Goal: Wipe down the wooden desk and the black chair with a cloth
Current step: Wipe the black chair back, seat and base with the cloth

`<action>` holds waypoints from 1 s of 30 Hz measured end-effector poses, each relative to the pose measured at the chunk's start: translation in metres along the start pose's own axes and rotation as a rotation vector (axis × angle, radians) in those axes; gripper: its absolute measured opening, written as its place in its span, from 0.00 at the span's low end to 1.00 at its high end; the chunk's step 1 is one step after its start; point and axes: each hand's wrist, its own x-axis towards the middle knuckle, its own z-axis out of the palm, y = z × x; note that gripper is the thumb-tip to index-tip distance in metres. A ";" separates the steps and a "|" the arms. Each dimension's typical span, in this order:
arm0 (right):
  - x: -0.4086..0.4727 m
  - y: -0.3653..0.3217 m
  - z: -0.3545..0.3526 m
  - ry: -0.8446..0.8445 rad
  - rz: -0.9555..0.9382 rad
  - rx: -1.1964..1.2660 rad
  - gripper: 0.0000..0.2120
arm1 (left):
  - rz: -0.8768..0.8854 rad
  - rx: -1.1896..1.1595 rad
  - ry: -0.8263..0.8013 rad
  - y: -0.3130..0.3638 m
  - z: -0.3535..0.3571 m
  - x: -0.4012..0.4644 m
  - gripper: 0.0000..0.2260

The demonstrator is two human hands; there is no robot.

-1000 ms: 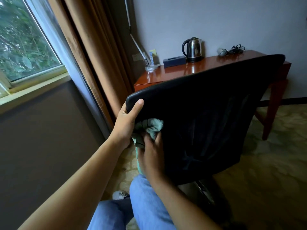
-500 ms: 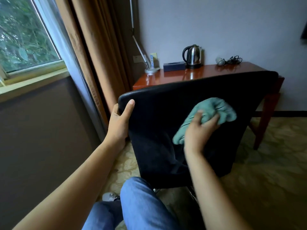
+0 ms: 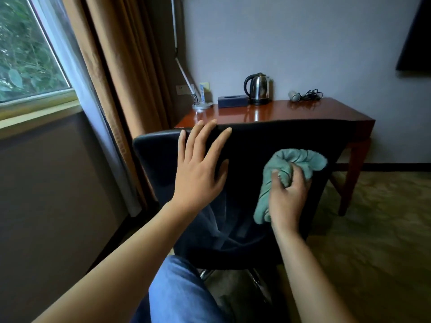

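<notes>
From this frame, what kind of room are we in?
Probably a hotel room: an electric kettle and a tissue box on a glossy wooden desk, heavy curtains beside the window, patterned carpet.

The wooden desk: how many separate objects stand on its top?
4 visible: a lamp base at the left end, a dark tissue box, an electric kettle, a corded device toward the right. The black chair may hide others.

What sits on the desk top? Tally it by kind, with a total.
Kettle: 1
Dark tissue box: 1
Lamp base: 1
Small grey device with a tangled black cord: 1
Total: 4, all along the back edge of the desk.
</notes>
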 end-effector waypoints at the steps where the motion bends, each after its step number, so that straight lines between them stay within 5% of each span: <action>1: 0.015 0.006 -0.011 0.067 0.022 0.029 0.16 | 0.012 0.023 0.017 -0.001 0.003 -0.001 0.27; 4: 0.035 0.017 -0.022 0.217 0.069 -0.074 0.16 | 0.035 0.061 0.042 -0.007 0.009 -0.001 0.26; 7: 0.003 0.007 0.012 0.178 0.183 -0.002 0.20 | 0.029 0.087 0.056 -0.009 0.013 -0.001 0.27; 13: -0.096 -0.007 0.068 -0.289 -0.004 -0.015 0.24 | -0.030 0.061 0.114 -0.011 0.020 -0.003 0.26; 24: 0.038 0.033 -0.027 0.200 0.088 -0.096 0.19 | -0.011 0.047 0.124 -0.021 0.022 -0.006 0.26; 30: -0.068 0.011 0.055 -0.051 0.125 -0.008 0.21 | -0.041 0.045 0.136 -0.015 0.024 -0.003 0.26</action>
